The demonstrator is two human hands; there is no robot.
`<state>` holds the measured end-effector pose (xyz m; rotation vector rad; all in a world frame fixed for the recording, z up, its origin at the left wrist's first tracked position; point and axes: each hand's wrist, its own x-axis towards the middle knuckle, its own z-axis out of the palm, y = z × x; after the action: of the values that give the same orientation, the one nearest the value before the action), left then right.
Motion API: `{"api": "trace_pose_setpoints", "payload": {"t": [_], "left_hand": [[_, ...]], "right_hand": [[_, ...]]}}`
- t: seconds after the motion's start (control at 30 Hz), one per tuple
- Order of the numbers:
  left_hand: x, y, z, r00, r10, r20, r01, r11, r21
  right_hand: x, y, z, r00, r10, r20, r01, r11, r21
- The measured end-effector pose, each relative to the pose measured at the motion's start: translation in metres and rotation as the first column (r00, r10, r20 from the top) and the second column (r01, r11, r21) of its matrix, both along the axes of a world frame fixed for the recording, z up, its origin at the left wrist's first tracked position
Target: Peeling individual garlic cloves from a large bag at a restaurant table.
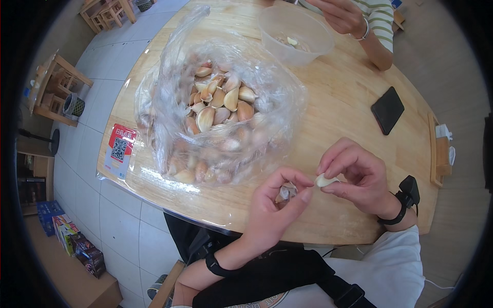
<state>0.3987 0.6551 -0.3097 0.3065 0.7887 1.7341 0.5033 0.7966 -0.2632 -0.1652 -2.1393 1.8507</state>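
Observation:
A pale peeled garlic clove [324, 180] is pinched between the thumb and fingers of my right hand [356, 175]. Close beside it, my left hand [279, 202] curls its fingers, with papery garlic skin [285, 193] showing in the palm; its fingertips are near the clove, and I cannot tell if they touch it. Unpeeled garlic cloves [217, 98] lie heaped in a large clear plastic bag [285, 96], open at the top, ahead and to the left. Beyond the bag, a translucent plastic bowl [296, 54] holds a peeled clove [292, 41] and some bits of skin.
Across the wooden table [335, 104] another person's hand [342, 17] is raised beside the bowl. A black phone [388, 110] lies at the right. A card with a printed code [120, 150] is at the left edge, and a wooden holder [439, 154] at the right edge.

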Motion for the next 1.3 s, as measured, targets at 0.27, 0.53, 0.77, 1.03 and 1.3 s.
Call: {"api": "trace_pose_setpoints", "payload": {"t": [0.27,0.53,0.77,1.03,1.3], "left_hand": [[0.004,0.003,0.002,0.935,0.14,-0.326,-0.175,0.981,-0.081],[0.002,0.0,0.001,0.968,0.118,-0.224,-0.13,0.991,-0.043],[0.002,0.001,-0.002,0.983,0.15,-0.11,-0.15,0.989,0.007],[0.002,0.003,0.007,0.967,0.105,-0.232,-0.109,0.994,-0.003],[0.001,0.002,0.003,0.977,0.146,-0.154,-0.151,0.988,-0.018]], "right_hand": [[0.0,0.003,0.007,0.999,0.024,0.035,-0.032,0.972,0.232],[0.002,0.0,0.002,0.995,0.035,0.089,-0.024,0.992,-0.123],[0.002,-0.001,0.0,0.98,0.105,0.17,-0.029,0.917,-0.398],[-0.001,-0.004,0.002,0.992,0.006,0.123,0.009,0.993,-0.12],[0.001,-0.003,0.004,0.998,-0.025,0.062,0.016,0.989,0.148]]}}
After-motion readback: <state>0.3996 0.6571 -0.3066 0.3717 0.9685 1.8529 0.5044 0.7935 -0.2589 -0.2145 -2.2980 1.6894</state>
